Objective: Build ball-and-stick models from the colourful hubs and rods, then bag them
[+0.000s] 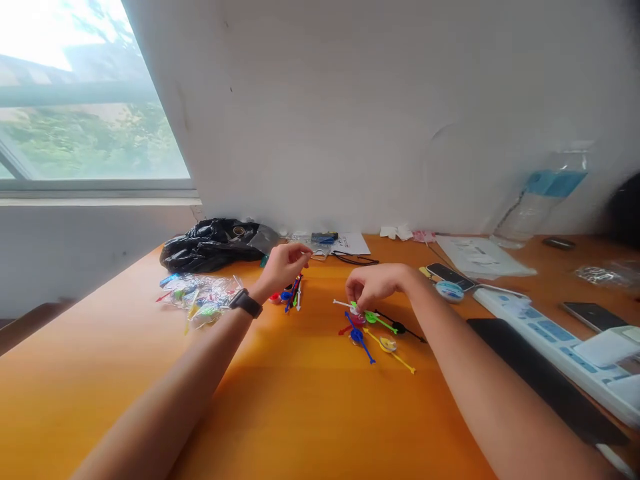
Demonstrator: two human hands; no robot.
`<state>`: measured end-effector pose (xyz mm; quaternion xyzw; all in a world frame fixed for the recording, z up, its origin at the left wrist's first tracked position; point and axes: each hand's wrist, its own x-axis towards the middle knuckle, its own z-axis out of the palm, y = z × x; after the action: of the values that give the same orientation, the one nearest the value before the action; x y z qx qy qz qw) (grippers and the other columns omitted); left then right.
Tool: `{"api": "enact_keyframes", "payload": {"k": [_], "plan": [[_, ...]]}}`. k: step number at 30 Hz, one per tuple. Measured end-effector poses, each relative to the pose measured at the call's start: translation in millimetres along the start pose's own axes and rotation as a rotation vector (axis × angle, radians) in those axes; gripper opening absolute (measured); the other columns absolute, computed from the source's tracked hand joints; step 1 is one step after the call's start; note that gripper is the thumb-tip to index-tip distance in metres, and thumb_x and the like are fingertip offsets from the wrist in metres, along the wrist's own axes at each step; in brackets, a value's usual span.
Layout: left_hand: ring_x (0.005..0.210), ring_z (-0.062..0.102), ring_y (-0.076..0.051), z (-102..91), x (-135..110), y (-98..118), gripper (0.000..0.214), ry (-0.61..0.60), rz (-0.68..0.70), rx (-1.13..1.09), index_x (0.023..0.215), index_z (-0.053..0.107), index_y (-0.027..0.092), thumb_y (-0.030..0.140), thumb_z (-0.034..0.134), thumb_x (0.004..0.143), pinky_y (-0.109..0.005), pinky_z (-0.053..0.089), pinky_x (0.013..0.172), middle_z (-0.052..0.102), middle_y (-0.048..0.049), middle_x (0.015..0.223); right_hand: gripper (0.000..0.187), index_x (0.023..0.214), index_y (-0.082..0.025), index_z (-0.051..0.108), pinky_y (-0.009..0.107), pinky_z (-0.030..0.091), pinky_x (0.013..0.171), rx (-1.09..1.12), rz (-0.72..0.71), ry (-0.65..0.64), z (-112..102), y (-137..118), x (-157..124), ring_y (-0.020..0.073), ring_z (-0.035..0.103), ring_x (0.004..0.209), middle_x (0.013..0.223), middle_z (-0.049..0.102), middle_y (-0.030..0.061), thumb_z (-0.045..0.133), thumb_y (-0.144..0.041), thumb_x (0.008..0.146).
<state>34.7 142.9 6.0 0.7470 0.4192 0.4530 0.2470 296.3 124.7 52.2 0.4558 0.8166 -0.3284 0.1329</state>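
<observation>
My left hand [283, 268], with a dark watch [246, 303] on its wrist, is raised above the table with fingertips pinched together. Whatever lies between them, if anything, I cannot make out. Below it is a small pile of arrow spinners in several colours, among them a white arrow [299, 300]. Over a second group, my right hand [377, 283] is closed at the hub of a white arrow spinner [344, 305]. Close around it lie a green spinner [373, 318], a blue spinner [357, 335], a yellow spinner [387, 345], a black spinner [399, 327] and a partly covered red one.
Clear bags of coloured pieces [205, 300] lie left, before a black plastic bag [215, 245]. At right are a white power strip [545, 340], a black mat [530, 373], phones and a clear bottle [543, 193]. The wall [320, 120] borders the table's back.
</observation>
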Motion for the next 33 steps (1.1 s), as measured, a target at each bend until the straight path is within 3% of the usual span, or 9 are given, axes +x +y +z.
{"api": "enact_keyframes", "payload": {"k": [5,10,13,15,21,23,26,30,33], "plan": [[0.071,0.071,-0.021,5.3,-8.4,14.4,0.027,-0.096,-0.028,-0.106,0.102,0.079,0.018,0.041,0.064,0.096,-0.026,0.048,0.062,0.077,-0.0068,0.077,0.026,0.095,-0.019,0.078,0.029,0.046,0.065,0.160,-0.065,-0.004,1.6,10.2,-3.3,0.0233,0.069,0.079,0.084,0.077,0.0059,0.075,-0.036,0.075],[0.073,0.067,-0.022,18.0,-23.9,35.8,0.020,-0.266,0.052,0.081,0.101,0.081,0.024,0.034,0.065,0.096,-0.032,0.049,0.070,0.078,-0.0070,0.086,0.023,0.097,-0.019,0.080,0.028,0.048,0.070,0.223,-0.078,-0.044,5.2,22.7,-11.6,0.0230,0.070,0.084,0.093,0.079,0.0063,0.069,-0.028,0.079],[0.090,0.068,-0.028,35.2,-36.0,45.8,0.020,-0.378,0.185,0.125,0.105,0.082,0.028,0.031,0.063,0.098,-0.036,0.049,0.081,0.077,-0.0092,0.096,0.020,0.093,-0.020,0.080,0.028,0.046,0.068,0.182,0.016,-0.059,6.6,33.5,-16.3,0.0231,0.068,0.085,0.096,0.079,0.0057,0.071,-0.024,0.075],[0.089,0.065,-0.028,49.0,-44.9,50.9,0.024,-0.455,0.236,0.136,0.099,0.082,0.028,0.029,0.058,0.100,-0.037,0.047,0.084,0.075,-0.0103,0.093,0.019,0.091,-0.020,0.079,0.028,0.046,0.066,0.168,0.101,-0.057,7.5,40.3,-19.4,0.0226,0.067,0.083,0.092,0.078,0.0051,0.071,-0.024,0.074],[0.091,0.058,-0.026,76.0,-63.5,54.3,0.027,-0.489,0.203,0.161,0.106,0.081,0.027,0.029,0.055,0.104,-0.037,0.045,0.082,0.072,-0.0110,0.102,0.015,0.088,-0.021,0.075,0.028,0.045,0.065,0.135,0.246,0.010,6.2,48.0,-26.0,0.0227,0.066,0.084,0.094,0.077,0.0053,0.078,-0.027,0.074],[0.089,0.057,-0.025,76.7,-63.4,52.7,0.026,-0.482,0.183,0.185,0.099,0.081,0.025,0.026,0.055,0.104,-0.036,0.045,0.082,0.072,-0.0095,0.098,0.014,0.087,-0.021,0.073,0.028,0.046,0.067,0.133,0.235,0.091,4.1,42.3,-27.9,0.0222,0.067,0.085,0.098,0.077,0.0059,0.078,-0.024,0.075],[0.083,0.057,-0.021,70.3,-57.1,52.5,0.027,-0.476,0.191,0.235,0.089,0.079,0.023,0.023,0.056,0.104,-0.034,0.044,0.081,0.071,-0.0062,0.091,0.007,0.088,-0.019,0.070,0.028,0.046,0.070,0.170,0.100,0.213,2.2,27.2,-31.5,0.0202,0.066,0.083,0.098,0.076,0.0058,0.071,-0.024,0.083],[0.083,0.060,-0.019,51.3,-43.1,58.1,0.023,-0.471,0.214,0.277,0.090,0.078,0.022,0.025,0.059,0.104,-0.030,0.041,0.073,0.072,-0.0040,0.090,0.022,0.096,-0.019,0.070,0.028,0.047,0.070,0.331,-0.134,0.147,5.7,11.9,-34.7,0.0189,0.063,0.081,0.090,0.073,0.0039,0.067,-0.040,0.093],[0.083,0.064,-0.018,33.1,-32.2,62.9,0.020,-0.454,0.205,0.264,0.091,0.077,0.022,0.028,0.063,0.104,-0.029,0.042,0.071,0.074,-0.0030,0.092,0.025,0.102,-0.019,0.070,0.028,0.048,0.072,0.413,-0.184,0.238,10.5,7.4,-32.3,0.0182,0.061,0.083,0.096,0.072,0.0043,0.073,-0.041,0.091]]}}
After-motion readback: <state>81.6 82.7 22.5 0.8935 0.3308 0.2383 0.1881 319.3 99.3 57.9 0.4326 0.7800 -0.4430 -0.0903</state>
